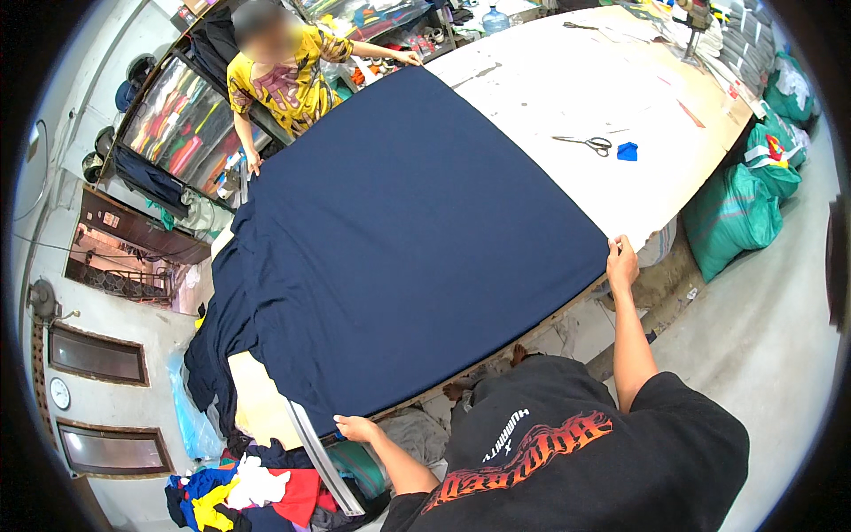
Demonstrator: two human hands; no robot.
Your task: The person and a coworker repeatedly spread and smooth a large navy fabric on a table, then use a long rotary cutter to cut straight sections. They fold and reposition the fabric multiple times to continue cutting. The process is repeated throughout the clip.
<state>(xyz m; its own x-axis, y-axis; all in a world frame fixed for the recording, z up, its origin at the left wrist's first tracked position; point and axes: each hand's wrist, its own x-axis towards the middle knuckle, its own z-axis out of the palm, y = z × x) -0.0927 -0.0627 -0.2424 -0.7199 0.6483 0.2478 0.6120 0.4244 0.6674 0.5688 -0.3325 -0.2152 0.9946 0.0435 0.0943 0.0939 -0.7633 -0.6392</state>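
A large sheet of navy fabric (417, 239) lies spread over a pale cutting table (550, 80), smooth in the middle and bunched in folds at its left end. My right hand (623, 264) pinches the fabric's near right corner at the table edge. Lower left, my left hand (356, 429) is closed at the near edge of the same fabric, beside a long metal rail (324, 461). Across the table, a person in a yellow patterned shirt (288, 84) has one hand (408, 58) at the far right corner and the other at the far left edge.
Black-handled scissors (596, 144) and a small blue cloth scrap (627, 152) lie on the table right of the fabric. A cutting machine (696, 22) stands at the far end. Green sacks (731, 217) sit right; a pile of colourful cloth (239, 492) lies lower left.
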